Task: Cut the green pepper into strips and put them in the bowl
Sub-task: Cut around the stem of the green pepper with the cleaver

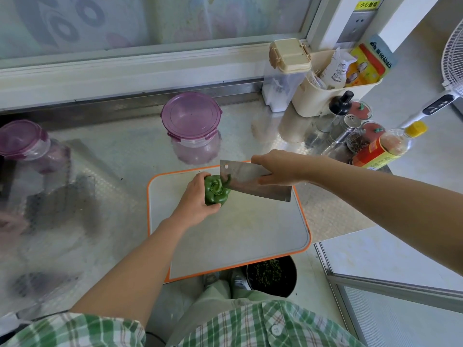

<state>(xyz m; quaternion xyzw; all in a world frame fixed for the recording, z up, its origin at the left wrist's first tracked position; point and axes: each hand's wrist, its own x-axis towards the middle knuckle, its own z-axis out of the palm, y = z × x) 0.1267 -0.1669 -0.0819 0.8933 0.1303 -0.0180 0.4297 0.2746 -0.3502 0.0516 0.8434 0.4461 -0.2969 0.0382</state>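
Head cam only, so here's what I've got: the green pepper point(216, 190) sits whole and stem-up near the far side of the cutting board point(238, 234). The left hand point(198, 199) is curled round its left side, gripping it. The right hand point(278, 169) is wrapped round the handle of a cleaver point(250, 181), whose blade is right against the stem. My worry is that a pepper is round and slick, so a push down could make it roll and skid the edge toward the thumb. Also the board's near end looks to hang past the table point(112, 159) edge, over a black bin point(271, 275) on the floor, so hard chopping there might tip it. I can't spot any bowl.
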